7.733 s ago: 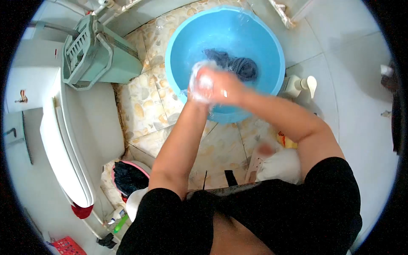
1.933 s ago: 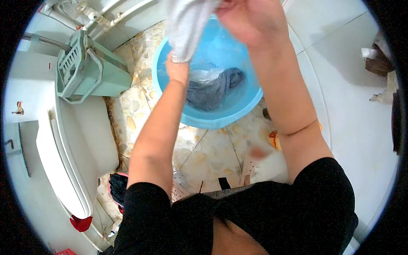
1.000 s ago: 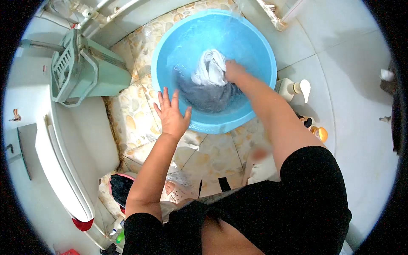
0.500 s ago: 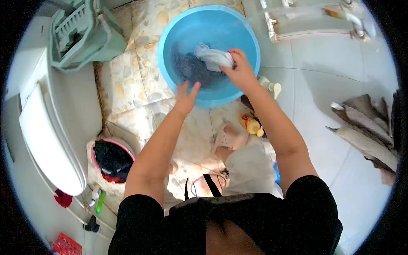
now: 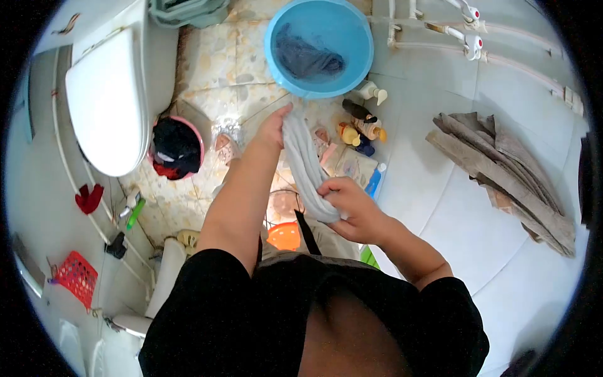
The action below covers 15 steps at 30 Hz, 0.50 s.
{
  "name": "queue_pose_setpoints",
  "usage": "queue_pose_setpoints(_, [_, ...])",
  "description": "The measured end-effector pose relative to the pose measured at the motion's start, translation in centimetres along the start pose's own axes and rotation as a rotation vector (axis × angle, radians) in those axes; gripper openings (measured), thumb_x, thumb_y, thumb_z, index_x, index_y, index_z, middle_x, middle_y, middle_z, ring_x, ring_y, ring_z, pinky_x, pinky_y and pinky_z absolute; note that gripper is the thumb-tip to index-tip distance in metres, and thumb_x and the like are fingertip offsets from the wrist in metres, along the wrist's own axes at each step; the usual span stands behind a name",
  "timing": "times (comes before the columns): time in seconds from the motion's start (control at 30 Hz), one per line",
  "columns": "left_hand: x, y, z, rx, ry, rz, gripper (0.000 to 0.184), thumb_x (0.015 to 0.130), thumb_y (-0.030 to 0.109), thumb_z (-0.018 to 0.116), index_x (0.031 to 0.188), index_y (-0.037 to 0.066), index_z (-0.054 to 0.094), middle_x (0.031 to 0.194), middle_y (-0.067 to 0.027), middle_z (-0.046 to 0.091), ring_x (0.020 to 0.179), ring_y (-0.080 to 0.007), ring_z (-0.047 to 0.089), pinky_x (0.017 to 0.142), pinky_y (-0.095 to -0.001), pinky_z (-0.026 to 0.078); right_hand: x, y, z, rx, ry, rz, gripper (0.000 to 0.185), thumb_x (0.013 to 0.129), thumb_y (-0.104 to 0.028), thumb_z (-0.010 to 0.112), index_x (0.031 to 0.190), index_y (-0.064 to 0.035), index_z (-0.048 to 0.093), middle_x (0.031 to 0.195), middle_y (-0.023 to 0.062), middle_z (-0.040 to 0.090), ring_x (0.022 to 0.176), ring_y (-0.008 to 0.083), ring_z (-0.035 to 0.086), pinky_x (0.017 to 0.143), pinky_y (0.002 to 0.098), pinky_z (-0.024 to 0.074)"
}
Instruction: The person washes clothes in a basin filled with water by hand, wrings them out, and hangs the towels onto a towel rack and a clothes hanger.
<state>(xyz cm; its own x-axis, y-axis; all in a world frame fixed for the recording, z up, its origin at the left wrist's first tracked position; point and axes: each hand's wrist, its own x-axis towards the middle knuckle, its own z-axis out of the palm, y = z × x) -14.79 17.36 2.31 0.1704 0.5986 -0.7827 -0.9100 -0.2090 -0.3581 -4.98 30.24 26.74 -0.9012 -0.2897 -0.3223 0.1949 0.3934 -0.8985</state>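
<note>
A pale grey-white cloth (image 5: 301, 154) hangs stretched in a long fold between my two hands, in front of my body. Its upper end is in my left hand (image 5: 272, 129), closed on it just below the basin. Lower down and to the right, my right hand (image 5: 357, 210) is wrapped round the other end. Beyond them, a round blue basin (image 5: 366, 47) stands on the tiled floor. A dark grey cloth (image 5: 308, 58) lies bunched in the water inside it. What kind of garment the pale cloth is, I cannot tell.
To the left stand a toilet (image 5: 100, 103) and a pink-rimmed bucket (image 5: 202, 147) of dark clothes. Several bottles (image 5: 359, 110) and small toys (image 5: 347, 133) line the right wall's foot. Brown-grey towels (image 5: 502, 176) hang at the right; pipes with valves (image 5: 471, 45) run above.
The pale cloth has come out of the basin toward my body and is now drawn out long. My left hand, empty before, has taken hold of it. The view has shifted too.
</note>
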Motion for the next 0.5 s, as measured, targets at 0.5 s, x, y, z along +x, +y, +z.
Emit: queue_pose_setpoints(0.5, [-20.0,-5.8,5.0,-0.044,-0.566,0.228,0.060,0.078,0.045,0.049,0.121,0.005,0.036,0.119,-0.0103,0.044,0.108,-0.0227,0.044,0.093,-0.0371,0.034,9.8,4.1,4.7,1.786,0.519,0.271,0.066,0.078,-0.055,0.042,0.122,-0.0065,0.033,0.115,0.0164,0.045,0.102,0.0309,0.047,0.085,0.0399,0.0400])
